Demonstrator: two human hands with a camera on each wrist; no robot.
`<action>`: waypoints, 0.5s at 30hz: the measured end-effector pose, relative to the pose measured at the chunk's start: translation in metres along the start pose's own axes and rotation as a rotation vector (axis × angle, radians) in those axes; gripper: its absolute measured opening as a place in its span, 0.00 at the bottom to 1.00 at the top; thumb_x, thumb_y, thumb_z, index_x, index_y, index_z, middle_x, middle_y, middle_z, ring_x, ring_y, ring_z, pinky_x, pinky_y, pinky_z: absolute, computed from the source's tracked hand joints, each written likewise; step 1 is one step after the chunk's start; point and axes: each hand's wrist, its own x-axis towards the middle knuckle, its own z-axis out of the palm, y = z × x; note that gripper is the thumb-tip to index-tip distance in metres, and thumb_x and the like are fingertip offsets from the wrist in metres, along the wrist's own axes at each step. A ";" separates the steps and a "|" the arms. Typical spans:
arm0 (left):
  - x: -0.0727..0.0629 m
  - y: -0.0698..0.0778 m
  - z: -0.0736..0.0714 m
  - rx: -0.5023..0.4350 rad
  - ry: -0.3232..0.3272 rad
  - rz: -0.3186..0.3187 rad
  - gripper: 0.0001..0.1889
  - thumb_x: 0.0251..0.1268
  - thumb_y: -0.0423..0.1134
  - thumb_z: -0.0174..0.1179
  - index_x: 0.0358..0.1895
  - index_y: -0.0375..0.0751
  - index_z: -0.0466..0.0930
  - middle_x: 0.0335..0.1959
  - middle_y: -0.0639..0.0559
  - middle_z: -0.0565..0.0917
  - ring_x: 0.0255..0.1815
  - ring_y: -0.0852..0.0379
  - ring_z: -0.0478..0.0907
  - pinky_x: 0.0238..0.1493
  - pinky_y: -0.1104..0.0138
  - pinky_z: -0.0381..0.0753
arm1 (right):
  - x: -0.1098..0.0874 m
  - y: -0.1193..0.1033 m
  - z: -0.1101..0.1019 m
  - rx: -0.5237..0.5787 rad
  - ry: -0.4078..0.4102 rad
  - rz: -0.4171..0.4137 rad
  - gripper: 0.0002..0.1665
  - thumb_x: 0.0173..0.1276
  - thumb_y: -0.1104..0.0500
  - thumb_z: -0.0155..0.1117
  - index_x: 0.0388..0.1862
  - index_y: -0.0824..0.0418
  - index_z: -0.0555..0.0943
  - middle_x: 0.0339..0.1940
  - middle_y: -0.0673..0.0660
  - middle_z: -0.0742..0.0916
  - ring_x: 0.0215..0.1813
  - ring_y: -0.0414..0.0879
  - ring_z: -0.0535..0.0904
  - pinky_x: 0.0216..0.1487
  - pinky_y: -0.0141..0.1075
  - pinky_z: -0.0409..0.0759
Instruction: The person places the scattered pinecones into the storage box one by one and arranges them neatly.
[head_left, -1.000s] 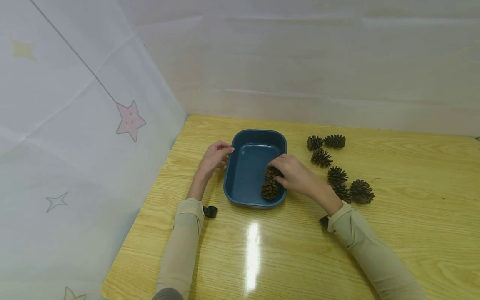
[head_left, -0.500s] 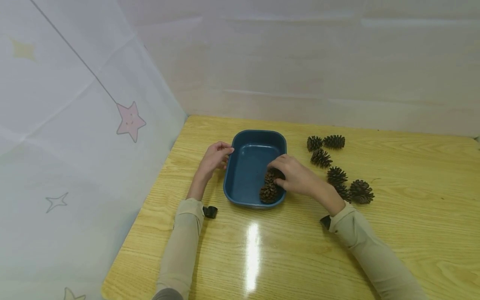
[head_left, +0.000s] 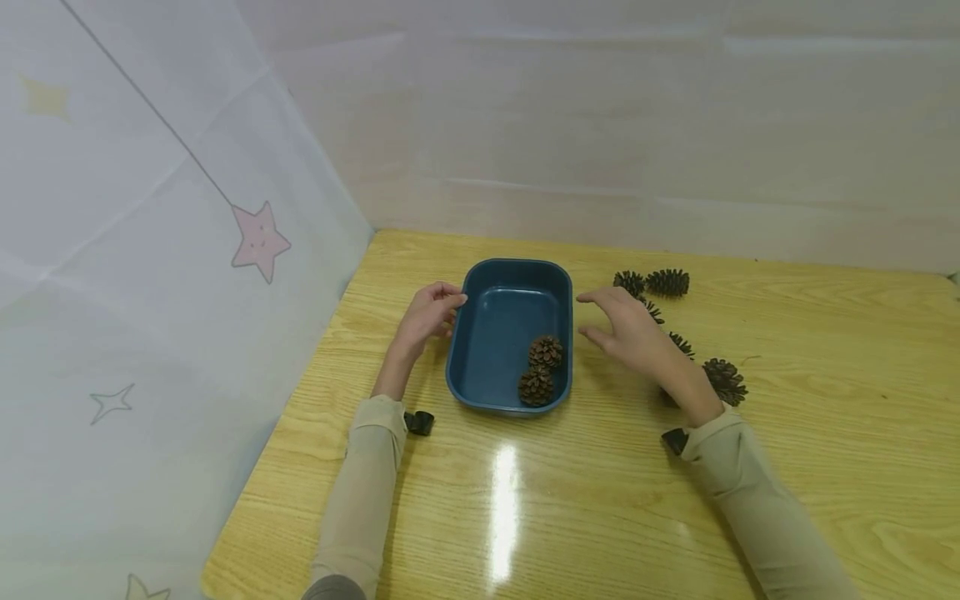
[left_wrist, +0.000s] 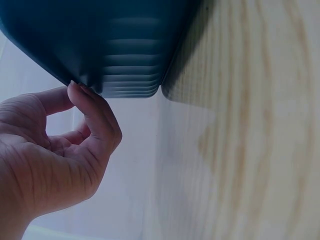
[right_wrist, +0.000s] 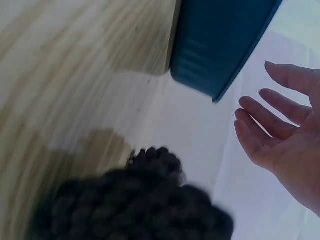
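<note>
A dark blue rectangular tub [head_left: 495, 333] stands on the table, with two brown pinecones side by side in its near right corner: one farther back [head_left: 546, 352] and one nearer [head_left: 536, 387]. My left hand [head_left: 431, 318] pinches the tub's left rim between thumb and fingers, seen close in the left wrist view. To the right of the tub, my right hand [head_left: 632, 330] hovers with thumb and fingers spread apart, holding nothing. It partly hides the pinecones behind it. The right wrist view shows that hand [right_wrist: 287, 117] beside the tub's outer wall [right_wrist: 215, 45].
More loose pinecones lie right of the tub: a pair at the back [head_left: 667, 282] and others nearer [head_left: 724, 382]. In the right wrist view one blurred pinecone [right_wrist: 132, 207] looms close. A pale cloth wall [head_left: 600, 125] borders the wooden table [head_left: 840, 400].
My right hand has let go of the pinecone inside the tub, then lifted out over the rim to the right with fingers spread. My left hand keeps its place at the rim.
</note>
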 end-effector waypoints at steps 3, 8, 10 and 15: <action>0.000 0.000 -0.001 0.001 0.002 0.001 0.14 0.76 0.41 0.62 0.56 0.36 0.80 0.39 0.48 0.79 0.28 0.57 0.77 0.25 0.68 0.76 | -0.003 0.007 -0.006 0.031 0.015 0.052 0.29 0.72 0.65 0.70 0.68 0.72 0.74 0.65 0.71 0.79 0.68 0.67 0.71 0.66 0.62 0.70; -0.001 0.000 -0.001 0.011 0.003 0.002 0.15 0.76 0.42 0.62 0.57 0.36 0.79 0.40 0.48 0.79 0.28 0.57 0.77 0.25 0.68 0.76 | -0.008 0.019 -0.013 0.065 0.032 0.130 0.32 0.75 0.64 0.67 0.72 0.73 0.69 0.67 0.72 0.77 0.69 0.68 0.71 0.66 0.62 0.70; -0.001 0.000 -0.001 0.010 0.002 0.002 0.15 0.76 0.42 0.62 0.57 0.36 0.79 0.40 0.48 0.79 0.28 0.56 0.77 0.25 0.68 0.76 | -0.009 0.022 -0.017 0.068 0.037 0.162 0.34 0.75 0.64 0.67 0.74 0.74 0.67 0.67 0.73 0.76 0.69 0.69 0.71 0.66 0.63 0.70; -0.001 -0.001 -0.001 0.004 0.001 0.000 0.15 0.77 0.42 0.62 0.57 0.36 0.79 0.40 0.48 0.78 0.28 0.56 0.77 0.25 0.68 0.76 | -0.012 0.027 -0.024 0.068 0.030 0.246 0.37 0.76 0.63 0.65 0.76 0.76 0.62 0.69 0.76 0.74 0.71 0.70 0.69 0.67 0.64 0.69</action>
